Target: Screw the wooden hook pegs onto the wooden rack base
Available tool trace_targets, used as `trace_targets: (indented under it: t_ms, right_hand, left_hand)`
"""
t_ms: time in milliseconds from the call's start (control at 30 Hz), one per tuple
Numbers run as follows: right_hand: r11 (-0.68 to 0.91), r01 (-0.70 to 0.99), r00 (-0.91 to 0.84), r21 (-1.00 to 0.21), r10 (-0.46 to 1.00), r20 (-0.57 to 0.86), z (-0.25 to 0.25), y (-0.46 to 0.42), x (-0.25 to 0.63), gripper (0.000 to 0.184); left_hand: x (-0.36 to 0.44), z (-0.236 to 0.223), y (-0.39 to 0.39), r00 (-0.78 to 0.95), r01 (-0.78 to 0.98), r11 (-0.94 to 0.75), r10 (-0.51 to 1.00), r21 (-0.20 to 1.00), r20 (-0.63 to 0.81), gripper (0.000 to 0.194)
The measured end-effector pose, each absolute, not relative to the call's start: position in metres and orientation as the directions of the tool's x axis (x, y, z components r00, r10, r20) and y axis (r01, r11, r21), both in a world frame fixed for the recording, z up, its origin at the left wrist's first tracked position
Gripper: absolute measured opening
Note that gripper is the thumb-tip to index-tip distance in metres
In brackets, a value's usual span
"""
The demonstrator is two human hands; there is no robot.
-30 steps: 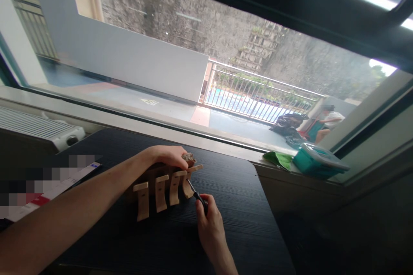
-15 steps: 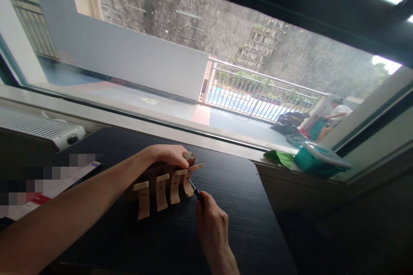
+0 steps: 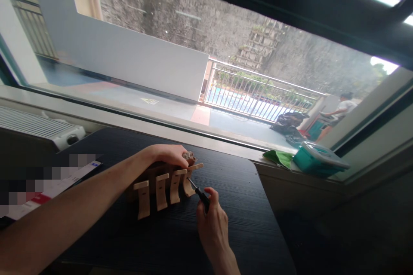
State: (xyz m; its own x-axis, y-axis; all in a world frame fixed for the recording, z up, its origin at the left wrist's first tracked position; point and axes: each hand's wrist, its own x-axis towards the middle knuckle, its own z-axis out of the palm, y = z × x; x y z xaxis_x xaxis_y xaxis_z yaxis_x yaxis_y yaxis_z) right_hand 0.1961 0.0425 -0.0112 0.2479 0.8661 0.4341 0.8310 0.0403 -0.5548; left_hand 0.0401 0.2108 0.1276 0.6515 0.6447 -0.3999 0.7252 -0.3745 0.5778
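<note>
A wooden hook rack [image 3: 152,184] is on the dark table, its brown board bearing several pale curved wooden hooks [image 3: 161,193]. My left hand [image 3: 171,155] lies across the far side of the board and grips it near the right end, where a rough, bark-like edge shows. A screwdriver [image 3: 203,198] with a black handle is in my right hand [image 3: 213,219]. Its metal shaft slants up and left to the rightmost hook, with the tip at that hook's upper part. Whether a screw sits under the tip is too small to see. My right index finger is partly lifted off the handle.
The black wood-grain table [image 3: 245,206] stands against the window sill. A teal box [image 3: 318,161] and a green cloth [image 3: 278,158] rest on the sill at right. A partly blurred-out flat device [image 3: 80,176] lies left. Outside the glass, a person [image 3: 343,111] stands near black bags [image 3: 290,121].
My right fingers have loosened and shifted on the screwdriver handle, showing more of it. The left hand and the rack stay in place. Outside, the person has straightened up somewhat.
</note>
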Motion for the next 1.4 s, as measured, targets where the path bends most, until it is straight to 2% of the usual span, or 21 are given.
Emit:
trace_targets:
  t_ms: [133,267,367,467,600,667,767,900,1033,1167,1267,1400]
  right_hand:
    - [0.13,0.944,0.085,-0.303,0.792,0.605,-0.012,0.044,0.201,0.022]
    - [0.152,0.966,0.015,-0.209,0.775,0.632,-0.012,0.045,0.204,0.027]
    - [0.169,0.952,0.011,-0.255,0.814,0.58,-0.013,0.043,0.202,0.027]
    - [0.101,0.908,0.109,-0.407,0.881,0.46,-0.016,0.042,0.198,0.028]
    - [-0.02,0.765,0.226,-0.644,0.945,0.238,-0.016,0.043,0.196,0.031]
    - [-0.045,0.715,0.236,-0.698,0.955,0.18,-0.015,0.043,0.195,0.033]
    - [-0.051,0.743,0.24,-0.667,0.951,0.194,-0.013,0.042,0.195,0.031]
    - [0.028,0.836,0.224,-0.548,0.893,0.389,-0.014,0.039,0.195,0.034]
    - [0.174,0.913,0.087,-0.369,0.799,0.594,-0.008,0.038,0.197,0.029]
    - [0.258,0.937,-0.035,-0.236,0.741,0.67,0.005,0.039,0.2,0.028]
    - [0.274,0.929,-0.039,-0.25,0.741,0.67,0.006,0.04,0.2,0.028]
    - [0.223,0.9,0.064,-0.375,0.783,0.619,-0.007,0.04,0.196,0.031]
  left_hand:
    - [0.04,0.127,0.212,0.657,0.721,-0.373,0.637,0.585,-0.403,0.023]
    - [0.04,0.123,0.214,0.659,0.717,-0.37,0.637,0.591,-0.4,0.024]
    - [0.04,0.121,0.215,0.657,0.715,-0.363,0.639,0.597,-0.399,0.024]
    - [0.04,0.12,0.216,0.656,0.715,-0.358,0.641,0.601,-0.399,0.024]
    - [0.04,0.121,0.214,0.664,0.707,-0.366,0.638,0.605,-0.39,0.023]
    - [0.04,0.123,0.213,0.662,0.709,-0.368,0.641,0.602,-0.388,0.023]
    - [0.04,0.125,0.212,0.657,0.714,-0.365,0.645,0.597,-0.391,0.022]
    - [0.04,0.125,0.211,0.657,0.709,-0.358,0.647,0.607,-0.386,0.022]
    - [0.039,0.123,0.213,0.662,0.702,-0.352,0.643,0.619,-0.386,0.023]
    - [0.039,0.121,0.215,0.663,0.701,-0.352,0.642,0.62,-0.385,0.023]
    - [0.038,0.118,0.217,0.667,0.697,-0.36,0.642,0.62,-0.378,0.024]
    - [0.038,0.115,0.22,0.68,0.687,-0.372,0.632,0.624,-0.372,0.024]
